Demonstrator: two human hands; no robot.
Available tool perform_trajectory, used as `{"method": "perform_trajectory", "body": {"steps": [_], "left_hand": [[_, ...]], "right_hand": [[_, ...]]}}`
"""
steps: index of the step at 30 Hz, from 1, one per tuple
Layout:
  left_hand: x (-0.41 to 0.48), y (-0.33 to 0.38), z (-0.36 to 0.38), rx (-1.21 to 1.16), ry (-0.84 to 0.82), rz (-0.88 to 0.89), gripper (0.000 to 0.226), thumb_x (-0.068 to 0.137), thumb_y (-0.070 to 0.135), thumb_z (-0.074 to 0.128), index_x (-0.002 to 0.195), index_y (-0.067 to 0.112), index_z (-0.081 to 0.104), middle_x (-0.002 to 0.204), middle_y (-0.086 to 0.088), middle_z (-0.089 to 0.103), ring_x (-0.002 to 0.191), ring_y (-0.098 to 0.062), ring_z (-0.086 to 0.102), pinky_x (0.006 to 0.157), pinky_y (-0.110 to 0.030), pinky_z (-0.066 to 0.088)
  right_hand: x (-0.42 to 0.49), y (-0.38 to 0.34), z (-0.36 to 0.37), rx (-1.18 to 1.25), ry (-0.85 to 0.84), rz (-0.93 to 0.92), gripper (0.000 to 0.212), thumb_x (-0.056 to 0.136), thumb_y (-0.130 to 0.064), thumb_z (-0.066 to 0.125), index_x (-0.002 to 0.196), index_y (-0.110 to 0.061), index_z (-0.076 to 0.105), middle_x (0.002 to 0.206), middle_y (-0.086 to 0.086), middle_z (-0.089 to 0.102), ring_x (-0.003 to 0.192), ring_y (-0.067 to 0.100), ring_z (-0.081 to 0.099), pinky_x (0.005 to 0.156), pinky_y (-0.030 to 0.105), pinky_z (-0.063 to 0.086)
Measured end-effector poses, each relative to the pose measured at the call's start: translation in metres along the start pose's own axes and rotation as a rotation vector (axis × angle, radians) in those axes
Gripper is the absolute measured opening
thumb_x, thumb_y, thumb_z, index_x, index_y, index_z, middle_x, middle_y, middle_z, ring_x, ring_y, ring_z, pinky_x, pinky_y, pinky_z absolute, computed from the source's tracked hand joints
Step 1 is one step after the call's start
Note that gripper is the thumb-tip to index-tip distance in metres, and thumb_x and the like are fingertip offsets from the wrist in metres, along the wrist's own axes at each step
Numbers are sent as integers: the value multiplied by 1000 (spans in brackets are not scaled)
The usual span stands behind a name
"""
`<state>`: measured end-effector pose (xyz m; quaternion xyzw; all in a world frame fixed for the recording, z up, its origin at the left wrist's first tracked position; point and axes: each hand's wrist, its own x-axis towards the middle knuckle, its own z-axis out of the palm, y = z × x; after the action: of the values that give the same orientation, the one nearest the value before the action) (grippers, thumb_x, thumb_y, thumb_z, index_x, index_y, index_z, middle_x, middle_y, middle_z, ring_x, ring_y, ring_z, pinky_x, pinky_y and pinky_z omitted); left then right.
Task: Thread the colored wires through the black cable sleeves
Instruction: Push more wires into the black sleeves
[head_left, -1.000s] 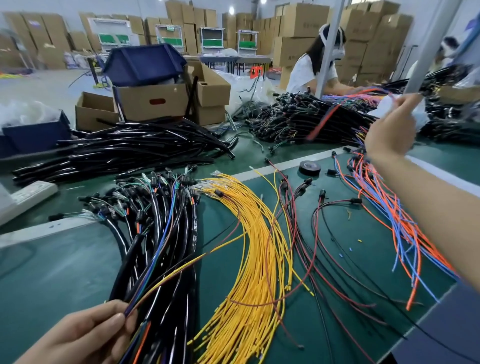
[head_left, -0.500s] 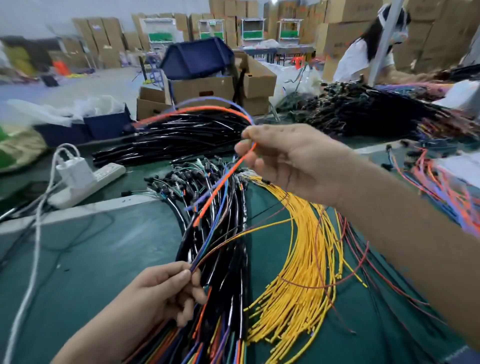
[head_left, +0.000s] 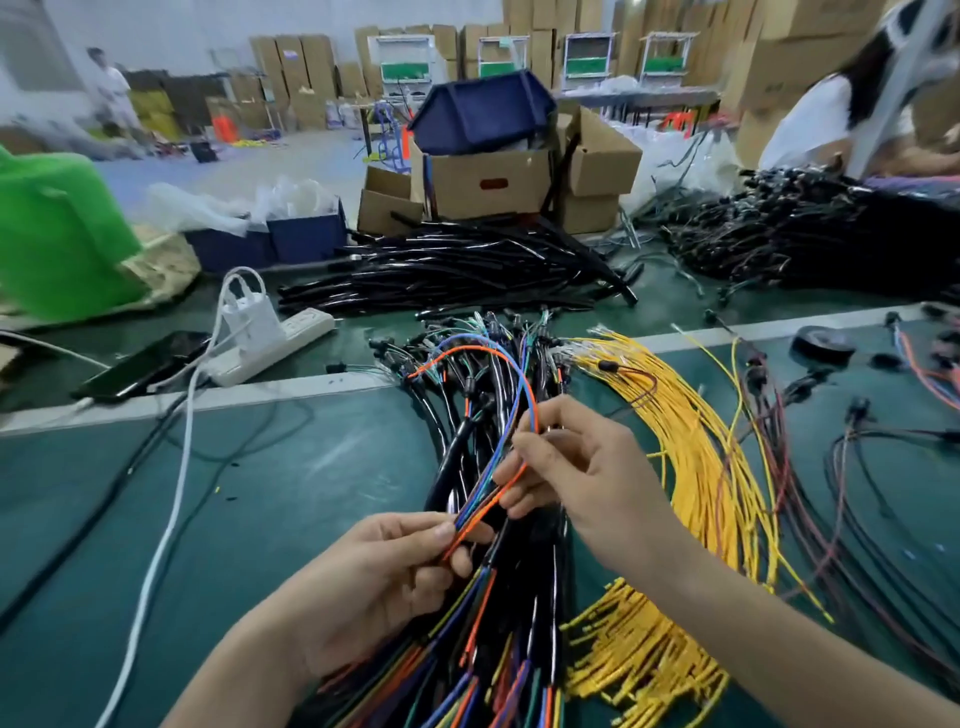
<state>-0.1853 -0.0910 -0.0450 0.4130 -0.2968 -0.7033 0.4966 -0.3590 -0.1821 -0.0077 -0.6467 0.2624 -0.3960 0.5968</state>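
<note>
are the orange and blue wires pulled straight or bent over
Bent over. The thin orange and blue wires run from the left hand through the right hand, then arch leftward above the black sleeved cables.

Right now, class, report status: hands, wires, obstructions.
Left hand pinches thin orange and blue wires. Right hand grips their loop. Black sleeved cable bundle crowds beneath.

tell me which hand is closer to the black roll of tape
Right. The right hand sits down-left of the black roll of tape, across the bundle of yellow wires; the left hand is further left and closer to the person's body.
</note>
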Motion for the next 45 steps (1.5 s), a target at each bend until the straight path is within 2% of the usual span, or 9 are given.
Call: {"method": "perform_trajectory", "body": {"steps": [4, 7, 12, 17, 21, 27, 32, 38, 45], "left_hand": [[-3, 5, 0, 144, 48, 89, 26, 83, 14, 56, 95, -2, 71, 66, -4, 52, 49, -5, 31, 45, -11, 25], [-3, 6, 4, 381, 106, 194, 20, 85, 18, 60, 89, 3, 73, 62, -4, 53, 45, -7, 29, 42, -13, 24], [-5, 11, 13, 622, 99, 311, 27, 87, 34, 61, 75, 13, 71, 52, 2, 49, 44, -9, 37, 44, -17, 31], [-6, 14, 9, 518, 146, 244, 32, 93, 10, 54, 67, 14, 72, 49, -4, 59, 41, -6, 52, 46, -10, 40], [-4, 11, 3, 389, 283, 207, 17, 68, 21, 69, 69, 5, 74, 59, -15, 65, 48, -12, 60, 48, -15, 48], [3, 3, -2, 224, 441, 179, 41, 52, 36, 91, 66, 2, 73, 61, -19, 64, 43, -9, 56, 41, -11, 44], [5, 8, -2, -162, 414, 200, 22, 72, 14, 59, 79, 1, 76, 75, -17, 72, 61, -12, 70, 47, -12, 51], [2, 10, 9, -458, 319, 161, 73, 12, 8, 97, 82, 1, 77, 67, -11, 65, 53, -12, 66, 43, -17, 52], [3, 6, 16, -533, 268, 168, 64, 14, 6, 97, 72, -4, 73, 71, -15, 64, 53, -14, 62, 46, -18, 52]], "right_hand": [[2, 2, -7, -49, 231, 25, 16, 86, -14, 67, 79, -9, 54, 65, 5, 59, 45, 18, 57, 42, 27, 46], [4, -2, -17, -469, 531, -297, 37, 79, -36, 71, 71, -14, 43, 59, -7, 40, 50, 10, 38, 50, 27, 39], [1, 2, 13, -919, -135, -879, 23, 85, -30, 68, 77, -9, 63, 82, -1, 61, 69, 17, 57, 66, 29, 49], [2, 9, 13, -863, -332, -681, 17, 89, -23, 61, 88, -10, 72, 88, 6, 65, 60, 23, 61, 53, 35, 52], [4, 15, 10, -735, -380, -654, 18, 88, -10, 63, 102, -4, 72, 93, 10, 68, 76, 25, 66, 69, 37, 54], [7, 18, 2, -946, -298, -751, 27, 83, -28, 59, 97, -12, 77, 71, -2, 70, 60, 16, 64, 52, 26, 52], [7, 20, -8, -694, -198, -606, 24, 84, -20, 67, 105, -11, 75, 77, 0, 68, 65, 16, 63, 60, 29, 52], [6, 19, -8, -525, -168, -503, 26, 82, -19, 69, 107, -14, 73, 79, 0, 69, 69, 11, 62, 63, 24, 50], [6, 18, -9, -497, -196, -494, 25, 82, -19, 69, 105, -13, 74, 79, -1, 70, 69, 6, 62, 63, 21, 51]]}}
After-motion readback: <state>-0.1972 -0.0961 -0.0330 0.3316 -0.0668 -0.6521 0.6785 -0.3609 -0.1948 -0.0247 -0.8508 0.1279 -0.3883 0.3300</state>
